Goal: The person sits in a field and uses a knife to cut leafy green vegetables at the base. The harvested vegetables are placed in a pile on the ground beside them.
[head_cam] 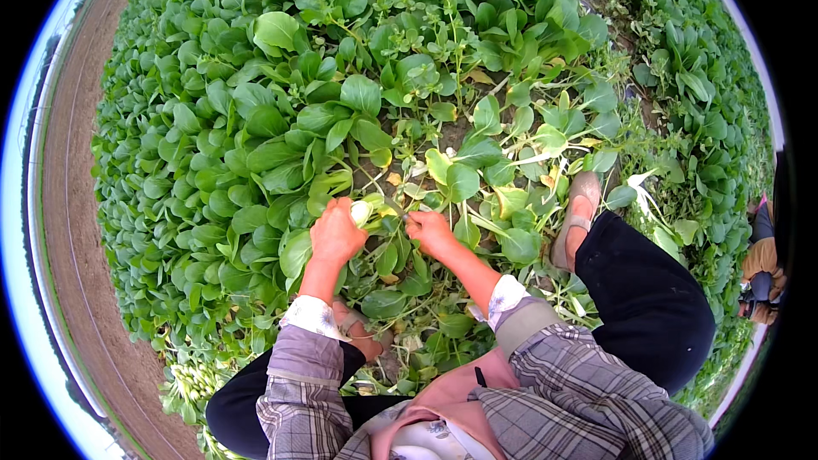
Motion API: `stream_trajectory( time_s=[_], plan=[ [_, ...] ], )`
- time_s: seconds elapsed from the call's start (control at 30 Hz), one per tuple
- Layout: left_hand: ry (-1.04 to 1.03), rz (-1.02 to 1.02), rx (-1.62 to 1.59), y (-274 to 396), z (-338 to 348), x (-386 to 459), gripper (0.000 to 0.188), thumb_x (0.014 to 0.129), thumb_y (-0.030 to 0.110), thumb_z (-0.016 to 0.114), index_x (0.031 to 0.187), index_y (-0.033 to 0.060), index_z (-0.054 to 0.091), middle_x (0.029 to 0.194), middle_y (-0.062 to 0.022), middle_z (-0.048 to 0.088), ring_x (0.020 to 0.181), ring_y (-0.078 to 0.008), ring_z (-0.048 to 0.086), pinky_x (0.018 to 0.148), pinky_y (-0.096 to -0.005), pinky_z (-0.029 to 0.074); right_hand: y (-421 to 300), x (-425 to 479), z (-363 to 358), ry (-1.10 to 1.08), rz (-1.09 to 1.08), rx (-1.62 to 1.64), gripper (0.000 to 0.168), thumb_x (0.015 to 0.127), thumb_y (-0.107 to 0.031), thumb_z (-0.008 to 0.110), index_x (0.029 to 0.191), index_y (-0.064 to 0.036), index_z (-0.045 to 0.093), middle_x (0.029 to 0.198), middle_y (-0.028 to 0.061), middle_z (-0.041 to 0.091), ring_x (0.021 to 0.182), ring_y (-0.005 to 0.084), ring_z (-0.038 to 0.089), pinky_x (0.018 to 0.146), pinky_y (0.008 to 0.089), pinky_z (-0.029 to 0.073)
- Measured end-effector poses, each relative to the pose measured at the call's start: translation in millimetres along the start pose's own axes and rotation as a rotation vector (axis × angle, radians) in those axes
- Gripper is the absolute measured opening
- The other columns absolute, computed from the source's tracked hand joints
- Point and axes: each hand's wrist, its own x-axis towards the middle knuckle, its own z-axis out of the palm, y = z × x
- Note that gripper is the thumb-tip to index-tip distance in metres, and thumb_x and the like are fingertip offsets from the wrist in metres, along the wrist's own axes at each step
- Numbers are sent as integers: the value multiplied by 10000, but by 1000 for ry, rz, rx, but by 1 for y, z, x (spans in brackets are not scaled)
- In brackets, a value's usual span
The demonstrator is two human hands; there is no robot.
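My left hand (336,234) grips a head of bok choy (361,212). Its pale cut base faces right, and its leaves point away to the left, partly hidden by my fingers. A small knife (395,207) is held in my right hand (429,231), its blade angled up and left close to the base of the bok choy. My fingers cover most of the handle. Loose trimmed leaves (461,182), some yellowing, lie on the ground just beyond and to the right of my right hand.
Dense standing bok choy (223,160) fills the left and far side. A pile of harvested bok choy (195,383) lies at lower left. My shoe (578,217) rests among discarded leaves. Another person (763,262) is at the right edge. A bare dirt strip (77,217) borders the left.
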Motion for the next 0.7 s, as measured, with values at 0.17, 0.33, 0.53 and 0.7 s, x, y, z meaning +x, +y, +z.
stream_trajectory(
  time_s=[0.17, 0.33, 0.53, 0.7],
  plan=[
    [20, -1, -26, 5, 2, -5, 389, 640, 125, 677, 994, 56, 532, 1043, -164, 564, 918, -361, 586, 776, -445, 473, -3, -1, 2, 38, -43, -137, 159, 744, -171, 533, 792, -37, 604, 716, 217, 591, 703, 388, 580, 667, 454, 466],
    [57, -10, 6, 2, 6, -17, 380, 633, 146, 681, 975, 62, 540, 1005, -165, 579, 875, -360, 600, 743, -441, 490, -5, 3, 17, 71, -143, -244, 178, 741, -171, 529, 816, -37, 619, 784, 217, 613, 739, 401, 586, 696, 477, 477],
    [41, 56, -50, 14, 37, -14, 291, 657, 177, 639, 914, 68, 559, 944, -164, 605, 874, -343, 605, 748, -435, 489, 45, 28, 8, 56, -135, -292, 178, 720, -240, 589, 775, -75, 628, 765, 181, 621, 696, 371, 593, 659, 460, 472],
    [49, -51, -3, 10, 16, -33, 342, 663, 197, 635, 969, 60, 564, 1010, -181, 603, 905, -357, 604, 781, -444, 483, 22, 32, 9, -8, -239, -314, 184, 707, -254, 608, 761, -82, 641, 736, 168, 614, 688, 355, 590, 646, 435, 464]
  ],
)
